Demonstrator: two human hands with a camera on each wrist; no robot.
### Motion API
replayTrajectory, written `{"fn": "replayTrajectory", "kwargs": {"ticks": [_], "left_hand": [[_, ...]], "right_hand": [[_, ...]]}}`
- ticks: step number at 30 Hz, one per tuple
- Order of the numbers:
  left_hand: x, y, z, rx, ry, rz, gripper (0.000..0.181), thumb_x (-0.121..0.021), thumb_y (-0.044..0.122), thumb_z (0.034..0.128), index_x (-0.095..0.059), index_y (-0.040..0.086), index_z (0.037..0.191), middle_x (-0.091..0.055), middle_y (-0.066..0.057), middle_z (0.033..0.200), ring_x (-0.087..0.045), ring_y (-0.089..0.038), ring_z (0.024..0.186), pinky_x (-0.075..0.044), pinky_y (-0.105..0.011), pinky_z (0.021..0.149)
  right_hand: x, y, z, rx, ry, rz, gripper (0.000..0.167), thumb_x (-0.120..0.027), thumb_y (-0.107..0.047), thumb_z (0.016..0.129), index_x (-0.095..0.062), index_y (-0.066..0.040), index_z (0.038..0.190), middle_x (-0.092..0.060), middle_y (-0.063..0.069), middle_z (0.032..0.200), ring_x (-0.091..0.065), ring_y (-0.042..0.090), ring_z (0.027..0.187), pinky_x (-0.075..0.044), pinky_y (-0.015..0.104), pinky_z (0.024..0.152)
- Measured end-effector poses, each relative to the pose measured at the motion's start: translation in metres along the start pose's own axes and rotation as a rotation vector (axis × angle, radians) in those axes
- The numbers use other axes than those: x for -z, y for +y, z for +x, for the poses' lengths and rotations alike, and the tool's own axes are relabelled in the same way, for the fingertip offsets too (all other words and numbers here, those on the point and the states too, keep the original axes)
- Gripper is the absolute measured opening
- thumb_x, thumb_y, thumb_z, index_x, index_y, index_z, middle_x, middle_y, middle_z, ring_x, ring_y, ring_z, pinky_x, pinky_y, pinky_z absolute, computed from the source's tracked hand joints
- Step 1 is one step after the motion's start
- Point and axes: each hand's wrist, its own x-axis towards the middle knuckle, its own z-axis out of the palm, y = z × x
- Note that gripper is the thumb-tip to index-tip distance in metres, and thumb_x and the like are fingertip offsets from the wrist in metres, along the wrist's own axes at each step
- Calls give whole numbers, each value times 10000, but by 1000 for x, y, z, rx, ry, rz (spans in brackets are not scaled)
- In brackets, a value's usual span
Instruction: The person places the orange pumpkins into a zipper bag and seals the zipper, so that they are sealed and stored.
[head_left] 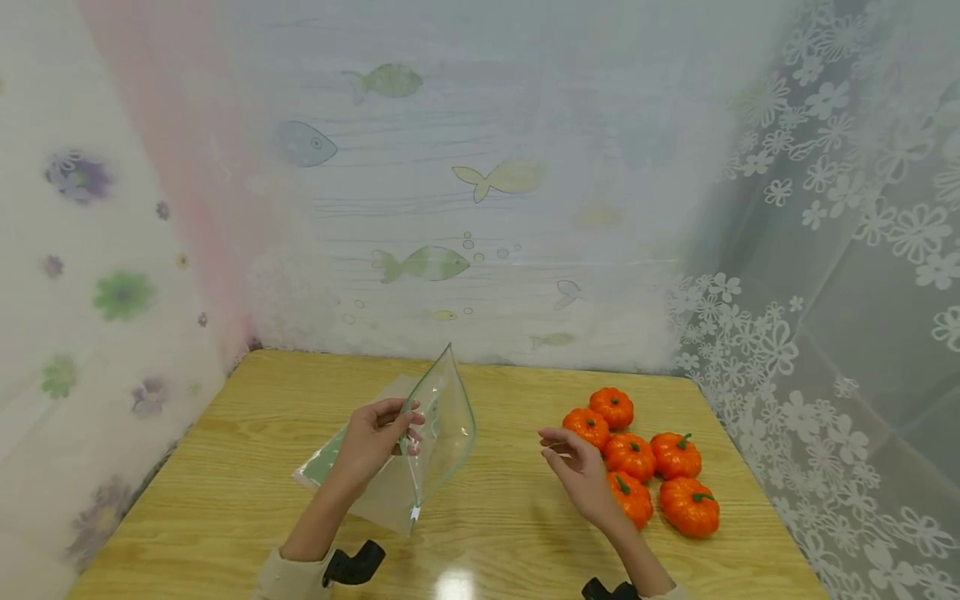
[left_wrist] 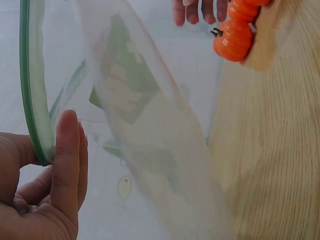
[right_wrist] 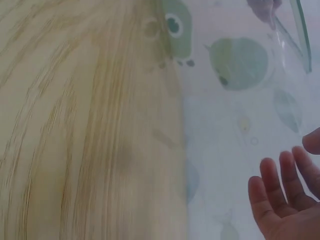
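Observation:
A clear zip bag (head_left: 446, 433) with green edging and green printing stands with its mouth spread apart. The left hand (head_left: 375, 442) pinches its rim between thumb and fingers; in the left wrist view that hand (left_wrist: 55, 180) grips the green strip (left_wrist: 31, 90). The right hand (head_left: 581, 475) is raised between the bag and the pumpkins, fingers loosely bent, holding nothing. In the right wrist view the right hand (right_wrist: 287, 200) is apart from the bag (right_wrist: 240, 65). Several small orange pumpkins with green stems, one of them (head_left: 630, 457) in the middle, lie just right of it.
The wooden table (head_left: 510, 533) runs back to a wall hanging (head_left: 525, 233) printed with fish. A curtain with white flowers (head_left: 847, 333) hangs at the right, and a flowered cloth (head_left: 112, 358) at the left.

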Motion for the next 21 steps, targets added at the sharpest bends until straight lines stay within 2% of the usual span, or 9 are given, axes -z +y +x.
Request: {"fn": "replayTrajectory", "kwargs": {"ticks": [4, 7, 11, 16, 21], "left_hand": [[-1, 1, -1, 1, 4, 3, 311, -578, 85, 1047, -611, -67, 1317, -700, -252, 1124, -692, -103, 744, -585, -224, 626], [-2, 1, -2, -1, 5, 6, 311, -578, 84, 1046, -610, -71, 1315, -701, -254, 1122, -694, -102, 747, -582, -223, 627], [-2, -1, -3, -5, 11, 17, 324, -577, 82, 1046, -595, -89, 1321, -706, -250, 1116, -695, -101, 748, -576, -222, 627], [-3, -3, -5, -3, 23, 7, 315, -574, 68, 1044, -597, -87, 1317, -703, -250, 1113, -698, -113, 745, -593, -234, 644], [-5, -2, -8, -10, 23, -1, 323, -570, 65, 1046, -585, -104, 1321, -698, -256, 1115, -697, -111, 744, -606, -243, 656]], "right_hand": [[15, 1, -6, 25, 80, -45, 225, -618, -51, 1016, -668, 15, 1225, -685, 61, 1133, -667, 105, 1042, -551, 169, 878], [26, 1, -11, 62, 125, -94, 209, -615, -28, 1012, -681, -3, 1209, -696, 86, 1129, -668, 163, 1056, -540, 155, 875], [42, -1, -16, 96, 156, -161, 211, -614, 17, 999, -688, -8, 1195, -685, 110, 1124, -652, 165, 1054, -531, 159, 873], [60, 0, -24, 69, 181, -224, 216, -627, 0, 998, -687, -31, 1203, -677, 37, 1128, -634, 67, 1058, -536, 163, 889], [72, 6, -30, 27, 190, -247, 242, -669, -25, 979, -677, 9, 1218, -677, 158, 1163, -640, 112, 1076, -539, 188, 916]]}}
